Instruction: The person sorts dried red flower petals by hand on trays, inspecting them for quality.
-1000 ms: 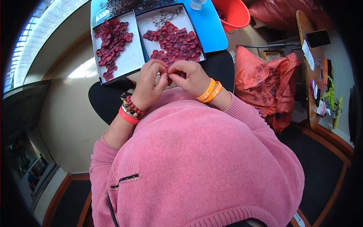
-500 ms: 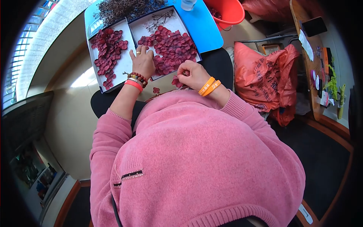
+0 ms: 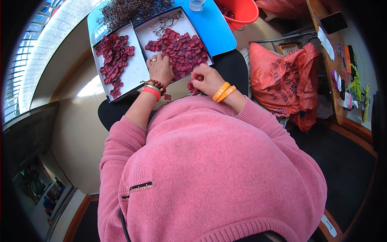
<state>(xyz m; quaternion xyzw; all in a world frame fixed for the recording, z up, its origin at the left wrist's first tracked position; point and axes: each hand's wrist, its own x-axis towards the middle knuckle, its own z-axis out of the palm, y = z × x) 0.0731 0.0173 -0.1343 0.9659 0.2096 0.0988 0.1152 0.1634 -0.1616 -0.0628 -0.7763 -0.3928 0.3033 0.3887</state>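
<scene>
My right hand (image 3: 207, 80) is closed in a pinch on a dark red flower (image 3: 192, 88), just above my lap at the near edge of the right-hand box. My left hand (image 3: 161, 70) is palm down over the near left part of that box, its fingers loosely bent and apart, with no item visible in them. Beside it lies a heap of dark red flowers (image 3: 185, 50) in the right box (image 3: 147, 30). More dark red flowers (image 3: 115, 56) lie in the left box (image 3: 135, 66). A loose flower (image 3: 167, 97) is by my left wrist.
Dry brown stems (image 3: 129, 14) are piled behind the boxes on a blue tabletop (image 3: 219, 34). A clear cup (image 3: 196, 5) and a red bucket (image 3: 246, 14) stand at the back. Red plastic bags (image 3: 278, 76) lie to the right, near a wooden table (image 3: 324, 52) with a phone.
My left hand has moved right, from the divide between the boxes towards my right hand, its fingers now more bent. My right hand keeps its pinch on the flower, nearly still.
</scene>
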